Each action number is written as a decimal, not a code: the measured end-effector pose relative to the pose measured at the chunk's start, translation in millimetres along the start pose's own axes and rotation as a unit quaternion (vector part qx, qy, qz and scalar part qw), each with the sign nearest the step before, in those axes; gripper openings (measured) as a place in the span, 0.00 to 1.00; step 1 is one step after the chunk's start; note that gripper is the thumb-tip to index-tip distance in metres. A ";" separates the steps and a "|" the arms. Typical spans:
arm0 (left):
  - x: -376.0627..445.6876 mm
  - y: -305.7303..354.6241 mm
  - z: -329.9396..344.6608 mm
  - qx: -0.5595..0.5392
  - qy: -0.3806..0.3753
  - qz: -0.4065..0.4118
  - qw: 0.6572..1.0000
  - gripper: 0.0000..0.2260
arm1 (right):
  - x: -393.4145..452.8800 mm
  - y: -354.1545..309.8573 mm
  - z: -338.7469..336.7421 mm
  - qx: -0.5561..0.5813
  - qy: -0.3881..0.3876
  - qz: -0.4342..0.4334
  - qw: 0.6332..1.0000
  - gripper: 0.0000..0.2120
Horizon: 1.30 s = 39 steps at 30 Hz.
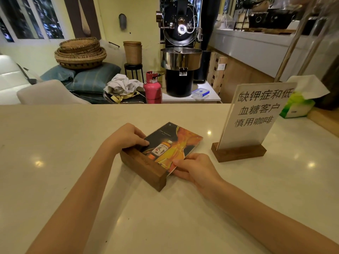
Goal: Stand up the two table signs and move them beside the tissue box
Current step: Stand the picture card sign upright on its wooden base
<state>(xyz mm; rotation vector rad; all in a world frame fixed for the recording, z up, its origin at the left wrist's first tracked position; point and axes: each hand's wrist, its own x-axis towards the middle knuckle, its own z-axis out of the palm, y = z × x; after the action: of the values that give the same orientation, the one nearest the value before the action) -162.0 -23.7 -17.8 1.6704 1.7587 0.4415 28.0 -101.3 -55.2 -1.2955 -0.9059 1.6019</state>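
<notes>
A table sign with a dark picture of an orange bottle (172, 142) lies flat on the pale counter (55, 143), its wooden base (143, 167) turned toward me. My left hand (126, 137) grips the far end of that base and the sign's left edge. My right hand (194, 167) pinches the sign's near right corner. A second sign, white with black Chinese characters (256, 114), stands upright in its wooden base (238, 153) to the right. Behind it at the far right sits the green tissue box (297, 107) with a white tissue sticking up.
Beyond the counter's far edge stand a black coffee roaster (180, 52), a pink gas cylinder (152, 88), stacked woven baskets (80, 53) on blue cushions and a plastic container (200, 93). A long shelf runs along the right wall.
</notes>
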 end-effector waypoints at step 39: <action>-15.2 17.8 6.5 -0.099 0.099 0.194 0.971 0.15 | -6.3 -46.0 -48.7 -0.372 -0.038 -0.369 0.851 0.14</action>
<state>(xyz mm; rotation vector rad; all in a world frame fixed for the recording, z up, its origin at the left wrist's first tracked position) -145.0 -37.5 -7.4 1.8757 1.4579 0.9587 84.4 -89.4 -20.5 -1.1252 -1.9146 0.6896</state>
